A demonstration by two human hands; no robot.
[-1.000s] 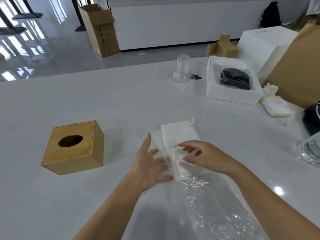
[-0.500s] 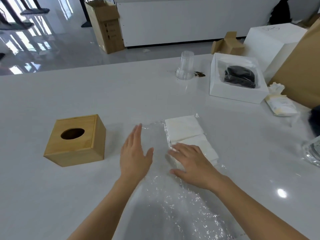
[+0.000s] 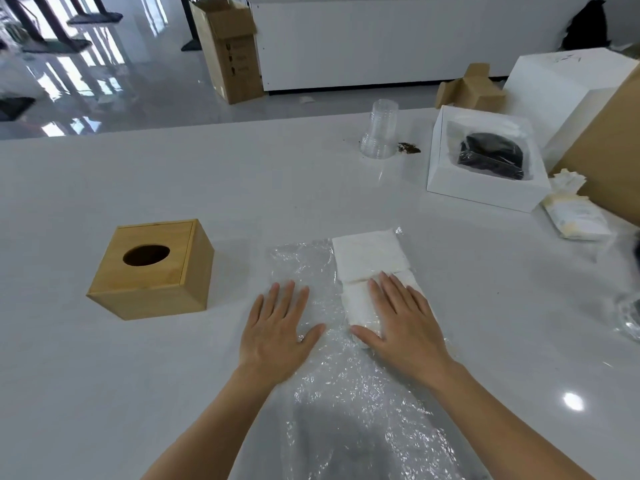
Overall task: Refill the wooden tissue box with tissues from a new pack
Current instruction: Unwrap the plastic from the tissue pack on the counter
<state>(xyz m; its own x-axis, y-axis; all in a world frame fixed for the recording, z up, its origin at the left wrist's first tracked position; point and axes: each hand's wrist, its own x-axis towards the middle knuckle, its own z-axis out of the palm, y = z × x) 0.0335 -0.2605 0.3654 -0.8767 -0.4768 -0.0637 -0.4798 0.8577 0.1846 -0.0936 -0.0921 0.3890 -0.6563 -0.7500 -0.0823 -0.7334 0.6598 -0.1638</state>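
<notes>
The tissues (image 3: 369, 261) lie right of the wooden box (image 3: 152, 268), partly under clear wrap (image 3: 304, 265). Right hand (image 3: 401, 323) presses flat on the stack, left hand (image 3: 277, 327) flat on the wrap; neither grip closes on anything. Soft, light, easily scattered: best pinched by the stack's long edges.

Both bare forearms extended forward, converging slightly, palms down. Left hand (image 3: 278, 332) flat, fingers together and straight, thumb splayed out to the right. Right hand (image 3: 403, 322) also flat and open, fingers extended forward and angled a bit left, thumb pointing toward the left hand, the two thumbs near but apart.
</notes>
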